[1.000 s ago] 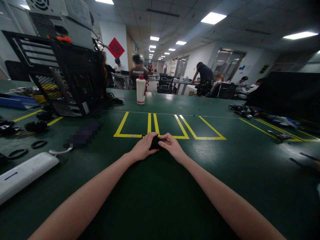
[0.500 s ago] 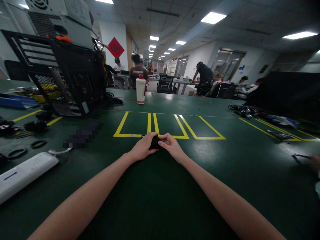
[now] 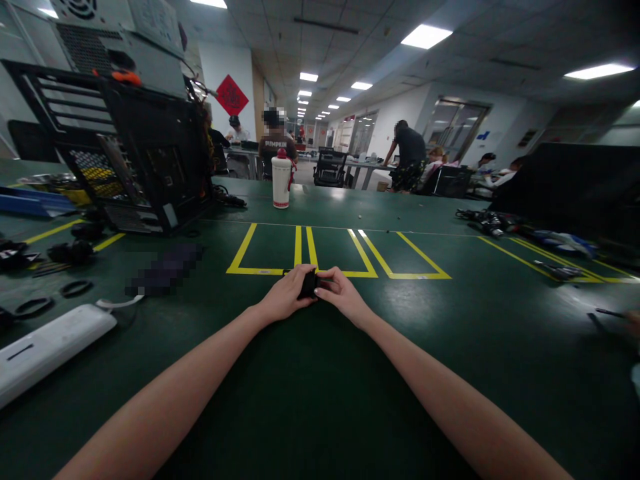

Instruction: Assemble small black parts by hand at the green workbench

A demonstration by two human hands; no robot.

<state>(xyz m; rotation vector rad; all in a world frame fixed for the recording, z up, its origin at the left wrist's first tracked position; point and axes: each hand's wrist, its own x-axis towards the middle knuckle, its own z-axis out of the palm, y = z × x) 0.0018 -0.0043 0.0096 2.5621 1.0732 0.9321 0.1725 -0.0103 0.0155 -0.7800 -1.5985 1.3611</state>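
Observation:
A small black object [image 3: 309,285] rests on the green table [image 3: 320,393], in the middle of the view. My left hand [image 3: 289,293] is closed over its left side, thumb near me and fingers across the top. My right hand [image 3: 341,292] has its thumb and fingers bent against the object's right edge. The fingers cover much of it, so its exact kind does not show. Just beyond both hands lie yellow tape outlines [image 3: 267,272] on the table.
A black computer case [image 3: 145,153] stands at the left, with a white device [image 3: 55,347] and black rings [image 3: 76,289] nearer. A white cup [image 3: 281,181] stands behind the tape. Cables [image 3: 487,220] and a black panel [image 3: 575,193] are at the right, where another person's hand [image 3: 634,319] shows.
My right thumb has shifted slightly at the black object's right edge; my left hand stays on it. At the far right, the other person's hand and the thin dark item in it have moved.

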